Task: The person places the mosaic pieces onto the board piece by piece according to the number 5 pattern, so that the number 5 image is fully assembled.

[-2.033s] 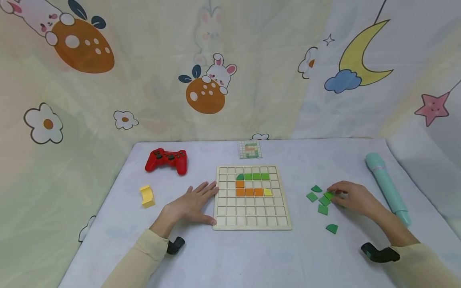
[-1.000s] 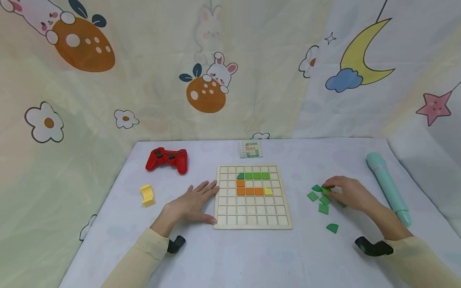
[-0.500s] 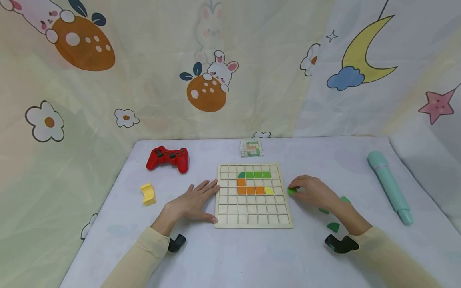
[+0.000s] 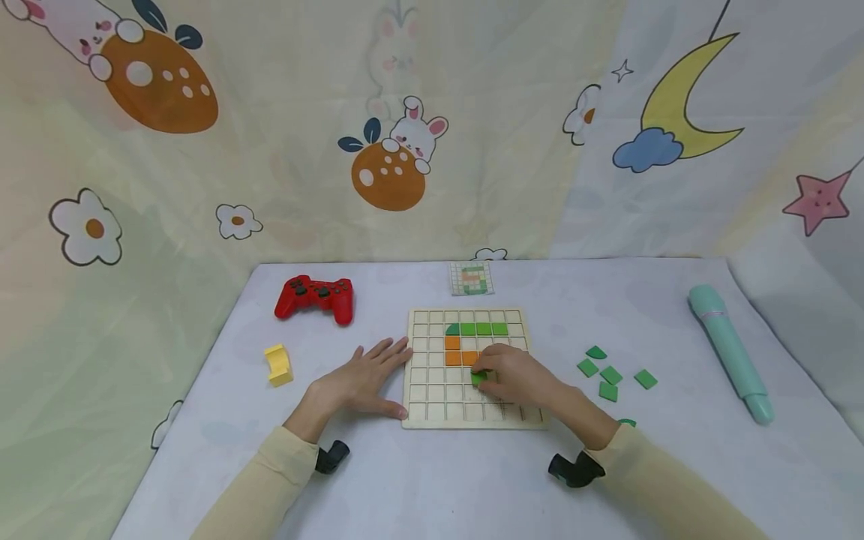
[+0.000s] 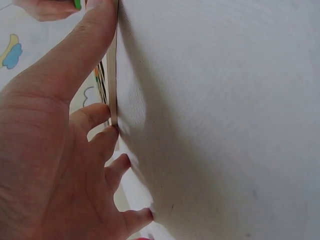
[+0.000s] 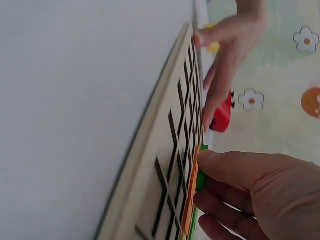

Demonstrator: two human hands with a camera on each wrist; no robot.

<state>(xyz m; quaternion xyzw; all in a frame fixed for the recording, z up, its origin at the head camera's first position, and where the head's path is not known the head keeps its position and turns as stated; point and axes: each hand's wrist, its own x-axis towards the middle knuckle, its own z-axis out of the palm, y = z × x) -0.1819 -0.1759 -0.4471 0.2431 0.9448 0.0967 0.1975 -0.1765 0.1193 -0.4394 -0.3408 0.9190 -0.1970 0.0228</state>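
Observation:
A pale wooden grid board (image 4: 439, 412) lies mid-table, with a row of green tiles (image 4: 483, 328) near its far side and orange tiles (image 4: 453, 343) below. My left hand (image 4: 361, 381) is spread flat, its thumb and fingertips touching the board's left edge. Over the board, my right hand (image 4: 516, 375) pinches a light green square tile (image 4: 478, 378) between thumb and fingers. That hand hides part of the lower tile row. In the right wrist view the green tile (image 6: 200, 181) sits at the fingertips, close to the grid.
Several loose green tiles (image 4: 609, 391) lie right of the board, one partly behind the right forearm. A small pattern card (image 4: 472, 278) is beyond the board. A red game controller (image 4: 314, 298) and a yellow block (image 4: 278, 365) stand left; a mint-coloured microphone-shaped object (image 4: 730, 352) lies far right.
My right hand has picked a light green tile from the loose pile and carried it left, over the board. The left hand has stayed at the board's edge.

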